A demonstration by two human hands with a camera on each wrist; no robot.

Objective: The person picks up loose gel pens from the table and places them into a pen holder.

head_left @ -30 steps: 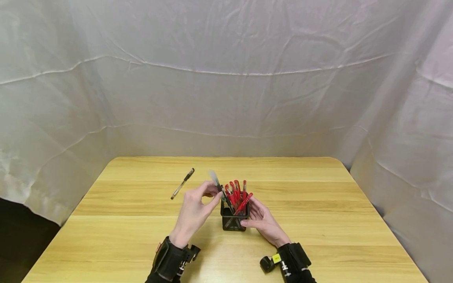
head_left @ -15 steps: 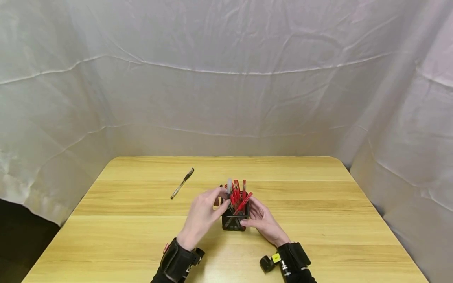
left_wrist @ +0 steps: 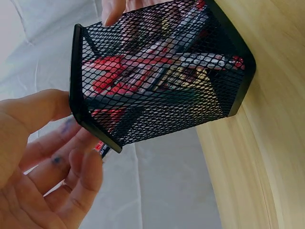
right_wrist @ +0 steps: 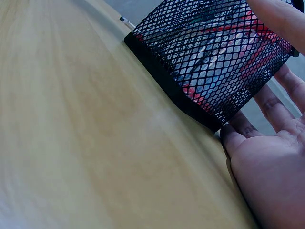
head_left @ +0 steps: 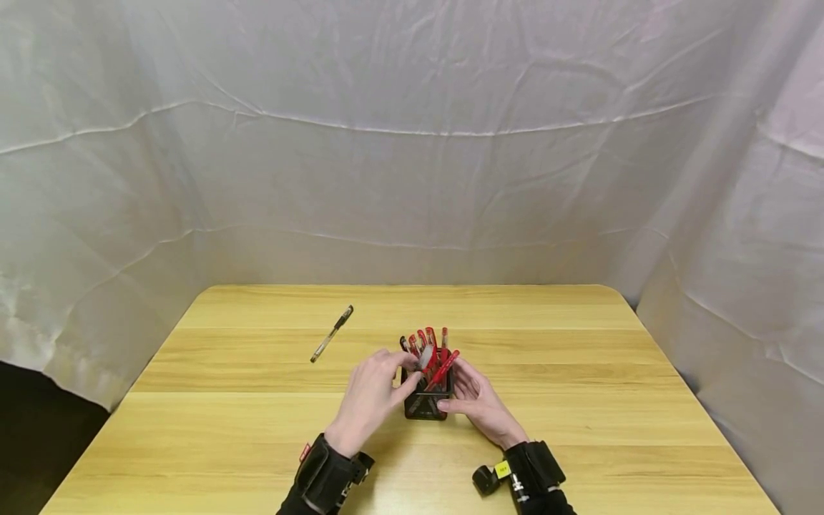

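Observation:
A black mesh pen holder (head_left: pixel 425 408) stands upright on the table, with several red pens (head_left: pixel 430 342) and a black-capped pen (head_left: pixel 403 343) in it. Over its mouth my left hand (head_left: pixel 372 390) pinches a pen with a pale grey end (head_left: pixel 425 356), most of which is hidden. In the left wrist view, the left thumb (left_wrist: pixel 47 107) lies by the holder's rim and the other fingers reach past it. My right hand (head_left: pixel 483 404) holds the holder from the right, thumb at the front. The right wrist view shows its fingers (right_wrist: pixel 274 107) along the holder's side.
A clear pen with a black cap (head_left: pixel 332 333) lies on the wooden table (head_left: pixel 566 372) to the holder's left. Pale cloth (head_left: pixel 412 186) hangs behind the table and along both sides.
My left hand has moved right and slightly lower, bringing the grey-ended pen from beside the holder to over its mouth, then down among the red pens. The right hand keeps its place.

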